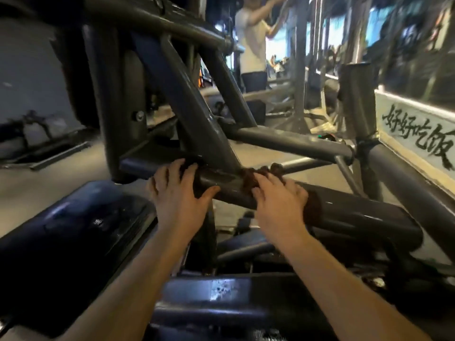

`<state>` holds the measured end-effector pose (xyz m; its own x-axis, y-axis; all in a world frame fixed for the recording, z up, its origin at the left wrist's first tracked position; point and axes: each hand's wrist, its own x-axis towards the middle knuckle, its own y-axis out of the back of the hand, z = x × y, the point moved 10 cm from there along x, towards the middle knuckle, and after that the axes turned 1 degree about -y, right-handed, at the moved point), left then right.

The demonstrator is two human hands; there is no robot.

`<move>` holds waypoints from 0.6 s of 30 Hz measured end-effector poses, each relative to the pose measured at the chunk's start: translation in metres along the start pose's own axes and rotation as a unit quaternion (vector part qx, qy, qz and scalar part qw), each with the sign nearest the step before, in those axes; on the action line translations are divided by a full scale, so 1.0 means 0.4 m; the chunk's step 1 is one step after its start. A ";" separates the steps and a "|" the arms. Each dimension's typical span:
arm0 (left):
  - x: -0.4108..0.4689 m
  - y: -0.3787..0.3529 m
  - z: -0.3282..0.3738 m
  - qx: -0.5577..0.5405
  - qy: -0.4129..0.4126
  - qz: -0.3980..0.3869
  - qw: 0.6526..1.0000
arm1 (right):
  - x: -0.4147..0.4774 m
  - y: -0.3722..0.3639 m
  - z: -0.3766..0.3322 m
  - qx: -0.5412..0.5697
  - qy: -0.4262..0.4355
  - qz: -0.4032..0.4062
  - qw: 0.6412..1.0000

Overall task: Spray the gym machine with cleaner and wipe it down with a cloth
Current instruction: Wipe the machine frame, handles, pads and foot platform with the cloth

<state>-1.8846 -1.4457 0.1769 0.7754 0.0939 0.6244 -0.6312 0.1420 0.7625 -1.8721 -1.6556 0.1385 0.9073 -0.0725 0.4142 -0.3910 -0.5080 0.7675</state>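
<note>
The gym machine is a frame of dark grey steel tubes, with a thick low tube running across the middle of the view. My left hand grips this tube from above, fingers curled over its far side and thumb on the near side. My right hand lies on a dark brown cloth wrapped over the same tube, pressing it with spread fingers. Folds of the cloth bunch up beyond my fingertips. No spray bottle is in view.
A dark padded seat lies low at the left. A diagonal strut rises from the tube. A person in a white shirt stands at the back. A low wall with black painted characters runs along the right.
</note>
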 end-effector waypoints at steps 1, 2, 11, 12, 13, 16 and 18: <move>0.006 0.004 -0.001 0.011 -0.011 -0.001 1.000 | 0.001 0.017 0.012 0.032 -0.002 0.009 0.999; 0.008 0.009 -0.004 0.019 -0.012 -0.001 1.000 | 0.001 0.031 0.019 0.056 0.003 0.017 0.998; -0.096 0.018 0.035 -0.487 0.056 -0.123 0.863 | -0.018 0.081 -0.094 0.414 0.005 -0.011 0.910; -0.100 0.012 0.037 -0.523 0.071 -0.131 0.839 | -0.024 0.077 -0.113 0.433 0.002 -0.023 0.901; -0.103 0.005 0.040 -0.554 0.083 -0.139 0.816 | -0.029 0.068 -0.125 0.445 0.001 -0.033 0.895; -0.111 0.016 0.042 -0.603 0.097 -0.139 0.779 | -0.050 0.043 -0.156 0.469 -0.004 -0.063 0.881; -0.117 0.015 0.039 -0.618 0.111 -0.133 0.767 | -0.068 0.021 -0.174 0.488 -0.004 -0.101 0.867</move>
<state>-1.9250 -1.4646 0.1548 0.9443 0.0455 0.3258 -0.0586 0.9978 0.0304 -1.9107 -1.5982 0.1677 0.9448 0.0974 0.3128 0.0883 -0.9952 0.0433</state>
